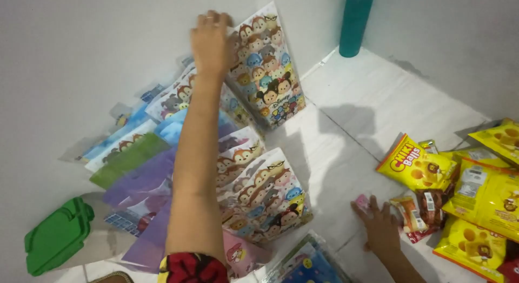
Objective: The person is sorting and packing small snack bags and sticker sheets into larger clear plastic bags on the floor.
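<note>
The cartoon-print gift bag (267,66) stands upright against the white wall (81,56), the farthest of a loose row of similar bags, and the left hand (212,40) rests on its top edge, fingers (216,18) pressed together and curled over the rim. Judging by this, the step in hand is setting or steadying that bag; the next move would call for a gentle release so the thin, glossy paper does not tip or crumple. Nearer than that bag, a second printed bag (265,199) stands on the tiled floor (378,99), with flat purple, green and blue bags (135,169) fanned out beside it. Well to the right of the standing bag, the right hand (381,226) lies flat on the floor, fingers spread, touching a small pink packet (361,202) next to crinkly yellow snack packets (416,166). A teal bottle (356,23) stands behind, a green plastic lid (57,237) far left.
</note>
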